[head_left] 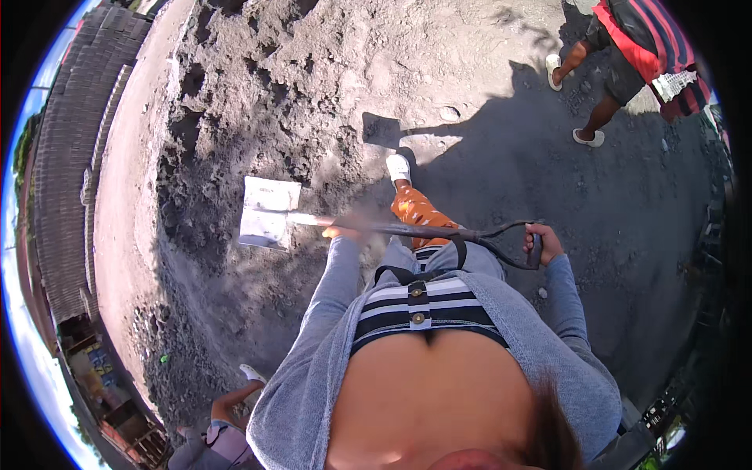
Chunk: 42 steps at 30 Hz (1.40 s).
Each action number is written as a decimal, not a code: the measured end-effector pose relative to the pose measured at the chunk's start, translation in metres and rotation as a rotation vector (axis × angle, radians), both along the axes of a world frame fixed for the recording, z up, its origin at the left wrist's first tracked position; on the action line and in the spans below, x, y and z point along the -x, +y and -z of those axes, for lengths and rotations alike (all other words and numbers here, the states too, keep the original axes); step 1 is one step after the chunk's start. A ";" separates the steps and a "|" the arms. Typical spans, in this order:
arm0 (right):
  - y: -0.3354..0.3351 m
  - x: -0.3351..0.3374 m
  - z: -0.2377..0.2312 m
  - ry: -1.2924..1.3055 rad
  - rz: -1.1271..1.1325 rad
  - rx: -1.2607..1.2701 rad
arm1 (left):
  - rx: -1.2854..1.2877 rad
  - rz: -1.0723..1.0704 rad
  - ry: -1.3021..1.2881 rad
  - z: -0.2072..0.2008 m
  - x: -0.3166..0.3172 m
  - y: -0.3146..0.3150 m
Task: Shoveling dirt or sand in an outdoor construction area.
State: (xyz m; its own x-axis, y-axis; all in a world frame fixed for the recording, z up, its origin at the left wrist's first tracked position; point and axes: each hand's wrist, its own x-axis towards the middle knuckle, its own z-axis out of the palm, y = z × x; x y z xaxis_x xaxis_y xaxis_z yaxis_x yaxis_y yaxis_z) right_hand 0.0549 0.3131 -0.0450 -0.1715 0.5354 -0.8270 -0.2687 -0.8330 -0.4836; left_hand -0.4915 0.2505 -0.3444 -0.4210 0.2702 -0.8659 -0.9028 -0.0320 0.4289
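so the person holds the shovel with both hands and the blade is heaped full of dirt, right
Not quite. Both hands do hold the shovel: the left hand on the shaft, the right hand on the end grip. But the head view shows the pale blade bare, with no dirt on it, above the dark soil.

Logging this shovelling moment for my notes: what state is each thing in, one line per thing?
Shovel: held level, off the ground.
Shovel blade: empty, sunlit.
Left hand: closed on the shaft.
Right hand: closed on the D-handle.
Dark soil heap: loose, clumpy.
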 end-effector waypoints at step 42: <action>0.523 0.632 -0.135 0.858 0.148 -0.110 | 0.107 0.885 1.920 -0.452 0.171 0.541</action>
State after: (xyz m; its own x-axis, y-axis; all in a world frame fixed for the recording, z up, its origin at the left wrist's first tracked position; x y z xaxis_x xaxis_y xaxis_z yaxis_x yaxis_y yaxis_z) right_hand -0.5772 0.8358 0.0896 -0.6329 0.6706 -0.3869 -0.6783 -0.7212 -0.1406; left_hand -0.6626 0.7918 0.1072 -0.4043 0.8384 0.3655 0.8022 0.1331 0.5820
